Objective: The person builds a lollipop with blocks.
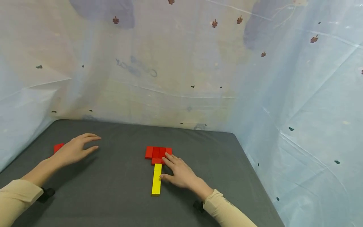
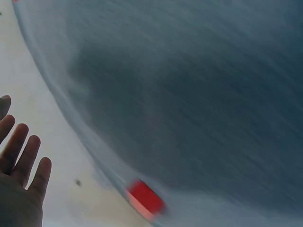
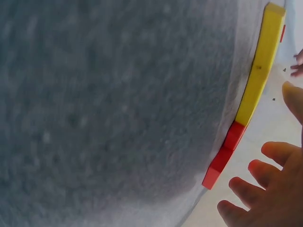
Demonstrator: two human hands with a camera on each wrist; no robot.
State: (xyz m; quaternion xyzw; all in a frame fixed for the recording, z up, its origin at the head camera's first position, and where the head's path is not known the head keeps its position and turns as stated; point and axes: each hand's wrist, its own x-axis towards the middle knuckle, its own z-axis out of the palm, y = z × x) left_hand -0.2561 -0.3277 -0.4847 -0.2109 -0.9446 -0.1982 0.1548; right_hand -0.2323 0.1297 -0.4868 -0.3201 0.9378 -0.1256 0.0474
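Observation:
Several red blocks lie side by side in a row on the grey surface, with another red piece against their near side. From there a narrow yellow strip runs toward me, with a seam near its far end. My right hand is just right of this arrangement, fingers spread and fairly straight. Its thumb tip is beside the yellow strip and its fingertips overlap the red blocks; whether they touch, I cannot tell. Over the left side, my left hand is raised with loose fingers, holding nothing. It partly hides a red block.
A dark grey cloth-covered table has rounded far corners. Pale plastic sheeting with small printed leaves hangs behind it and along both sides. In the left wrist view, a blurred red block sits near the table's edge.

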